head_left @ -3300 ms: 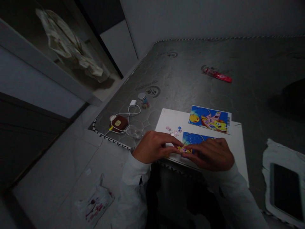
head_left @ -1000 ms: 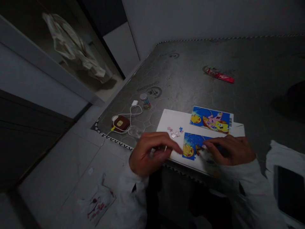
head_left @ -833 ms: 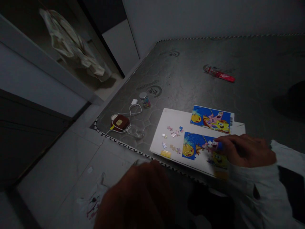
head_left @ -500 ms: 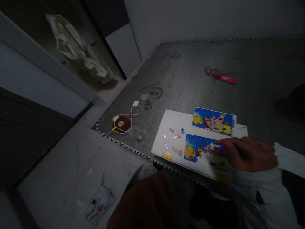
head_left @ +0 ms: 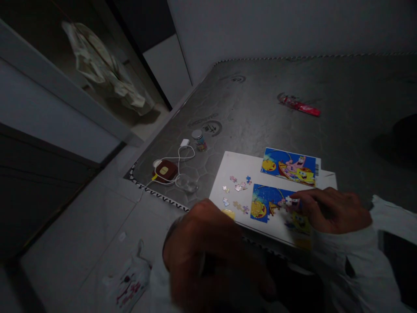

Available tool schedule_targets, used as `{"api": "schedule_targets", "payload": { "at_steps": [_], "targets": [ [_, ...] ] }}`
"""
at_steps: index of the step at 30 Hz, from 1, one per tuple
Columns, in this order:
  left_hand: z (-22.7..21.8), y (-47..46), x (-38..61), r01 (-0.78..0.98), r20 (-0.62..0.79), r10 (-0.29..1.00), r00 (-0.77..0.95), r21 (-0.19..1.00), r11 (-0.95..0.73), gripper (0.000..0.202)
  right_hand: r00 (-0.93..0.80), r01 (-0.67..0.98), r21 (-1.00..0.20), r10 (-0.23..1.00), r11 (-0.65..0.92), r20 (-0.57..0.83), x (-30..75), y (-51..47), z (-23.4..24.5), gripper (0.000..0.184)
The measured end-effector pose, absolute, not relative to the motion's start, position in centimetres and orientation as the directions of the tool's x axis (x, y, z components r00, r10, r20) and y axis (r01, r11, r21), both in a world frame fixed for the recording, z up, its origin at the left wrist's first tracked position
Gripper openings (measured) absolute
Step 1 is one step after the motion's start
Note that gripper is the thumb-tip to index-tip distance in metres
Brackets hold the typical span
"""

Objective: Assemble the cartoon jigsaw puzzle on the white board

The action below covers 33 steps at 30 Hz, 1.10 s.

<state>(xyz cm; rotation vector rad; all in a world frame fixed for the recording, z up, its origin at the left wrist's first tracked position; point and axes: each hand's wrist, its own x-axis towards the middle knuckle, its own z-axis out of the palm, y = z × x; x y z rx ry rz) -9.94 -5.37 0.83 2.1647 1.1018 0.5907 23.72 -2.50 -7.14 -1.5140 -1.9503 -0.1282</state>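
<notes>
My right hand (head_left: 335, 211) rests over the right part of a partly assembled jigsaw puzzle (head_left: 259, 208). Its thumb and index finger are pinched at a puzzle piece (head_left: 291, 201) with a pale, pinkish print. My left hand (head_left: 208, 248) is large and blurred in the foreground, in front of the white board's near edge; its fingers look bent, and what they hold, if anything, is hidden. Several loose puzzle pieces (head_left: 239, 187) lie left of the puzzle. A cartoon picture card (head_left: 289, 166) lies behind it. All these rest on the white board (head_left: 241, 161).
On the grey mat (head_left: 247, 121) stand a small lidded jar (head_left: 199, 140), a brown case (head_left: 165, 170) with a white cable (head_left: 179, 158), and a clear round container (head_left: 186, 183). A red packet (head_left: 299, 105) lies farther back. A plastic bag (head_left: 128, 280) is on the floor.
My left hand has risen from the lower edge toward the board, now covering its near left corner. My right hand stays at the puzzle, its fingers shifted only slightly.
</notes>
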Motion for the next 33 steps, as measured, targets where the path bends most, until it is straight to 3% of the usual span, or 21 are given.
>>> {"api": "schedule_targets", "payload": {
  "at_steps": [1,2,6,12,21,33],
  "targets": [
    [0.7,-3.9,-9.5,0.452,0.061,0.740,0.670,0.758,-0.471,0.036,-0.112,0.896,-0.303,0.827,0.324,0.551,23.7,-2.5,-7.1,0.045],
    [0.5,-2.5,-9.1,0.461,0.019,0.729,0.685,0.763,-0.453,0.032,-0.108,0.896,-0.303,0.822,0.324,0.559,23.7,-2.5,-7.1,0.045],
    [-1.7,1.7,-8.0,0.713,-0.145,0.803,0.578,0.568,-0.411,0.010,-0.120,0.899,-0.296,0.830,0.324,0.545,23.9,-2.4,-7.2,0.049],
    [-5.0,3.1,-7.2,0.790,-0.280,0.795,0.538,0.495,-0.360,0.023,-0.124,0.892,-0.306,0.830,0.333,0.544,24.4,-2.2,-7.6,0.049],
    [-5.4,3.5,-7.1,0.792,-0.267,0.797,0.543,0.478,-0.380,0.010,-0.018,0.904,-0.349,0.839,0.246,0.544,23.8,-2.4,-7.6,0.067],
    [-6.0,4.0,-8.2,0.755,-0.174,0.807,0.565,0.504,-0.420,0.012,-0.029,0.904,-0.350,0.852,0.245,0.523,24.5,-2.3,-7.7,0.067]
  ]
}}
